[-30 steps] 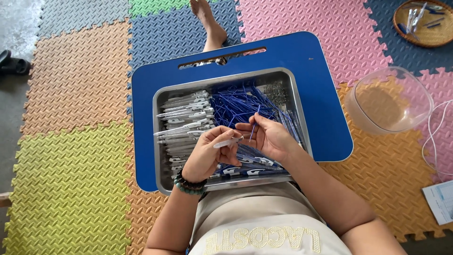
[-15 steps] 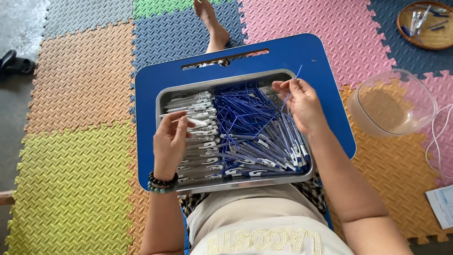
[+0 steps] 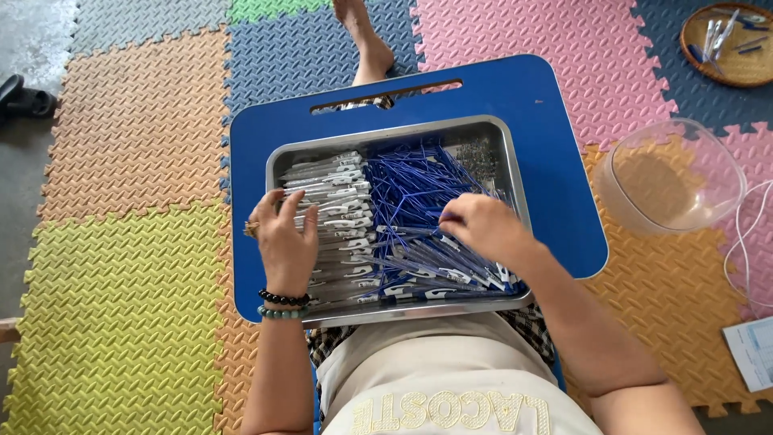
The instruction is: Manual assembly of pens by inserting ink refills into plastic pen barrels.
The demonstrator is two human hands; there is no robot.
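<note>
Resting flat, fingers spread, the left hand (image 3: 287, 242) covers white clips (image 3: 334, 211) in the metal tray (image 3: 515, 173); the right hand (image 3: 481, 228) pinches blue ties (image 3: 411, 181).

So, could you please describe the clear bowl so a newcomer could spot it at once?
Start at the blue lap board holding the metal tray. Just off its right edge, on the foam mats, sits the clear bowl. It alone is see-through, unlike the brown wicker dish farther away.

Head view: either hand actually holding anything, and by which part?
Cannot be told for sure. Left hand lies flat on the grey pieces, gripping nothing. Right hand has fingertips down in the blue strands; any pinch is hidden.
</note>
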